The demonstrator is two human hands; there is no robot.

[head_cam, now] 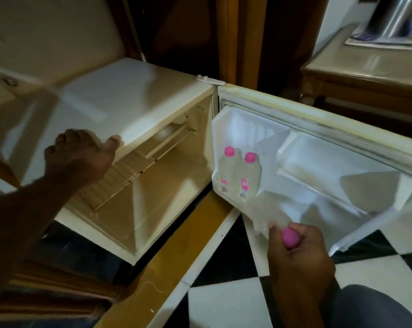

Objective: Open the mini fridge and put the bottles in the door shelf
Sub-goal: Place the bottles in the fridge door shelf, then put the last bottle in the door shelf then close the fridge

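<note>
Pink-capped clear bottle (269,216), tilted and blurred, is gripped at its cap by the right hand (299,254) before the open door shelf (218,185). Two bottles (238,176) stand upright there. The left hand (79,157) rests spread on the fridge top (129,100).

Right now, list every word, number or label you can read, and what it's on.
Nothing can be read.
Left bottle in the door shelf: pink label, too blurred.
Right bottle: pink label and small grey print, too blurred.
Bottle in the right hand: motion-blurred; no label visible.
</note>
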